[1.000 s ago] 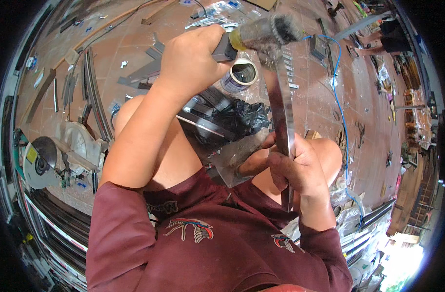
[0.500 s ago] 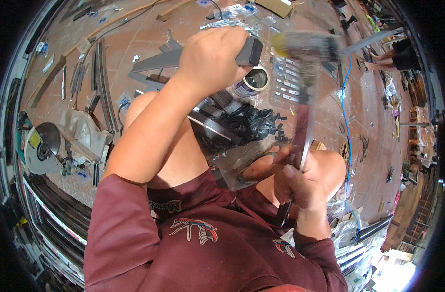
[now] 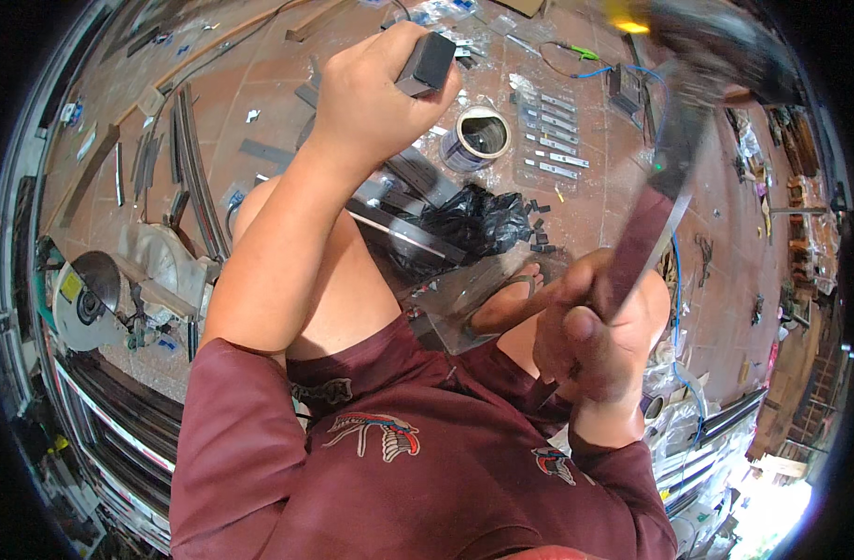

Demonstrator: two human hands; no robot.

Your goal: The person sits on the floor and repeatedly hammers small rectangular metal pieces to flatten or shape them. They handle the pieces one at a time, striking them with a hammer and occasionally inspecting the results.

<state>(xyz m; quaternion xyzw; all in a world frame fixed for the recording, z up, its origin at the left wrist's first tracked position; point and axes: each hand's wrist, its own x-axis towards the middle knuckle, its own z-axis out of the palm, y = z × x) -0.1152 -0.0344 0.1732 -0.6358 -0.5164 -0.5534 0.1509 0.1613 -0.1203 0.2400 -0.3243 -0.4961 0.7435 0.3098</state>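
My left hand (image 3: 363, 105) is closed around a dark grey rectangular tube (image 3: 410, 86), raised over the floor. Its near end is covered by a black square cap (image 3: 433, 60) that faces up toward me; the rest of the tube is mostly hidden behind the hand. Above my right knee, my right hand (image 3: 590, 345) grips the handle of a hammer (image 3: 637, 229). The hammer's head is lifted at the upper right, smeared by motion and apart from the tube. Small black pieces (image 3: 539, 229) lie beside a black plastic bag (image 3: 483, 224) on the floor.
An open can (image 3: 478, 140) and a row of metal hinge-like strips (image 3: 553, 140) are in front of me. A cut-off saw (image 3: 86, 289) stands at the left, near long dark bars (image 3: 189, 177). A blue cable (image 3: 677, 308) runs along the right.
The hammer has swung up and to the right, away from the tube. My left hand has shifted a little left and turned the tube, so its capped end faces me more.
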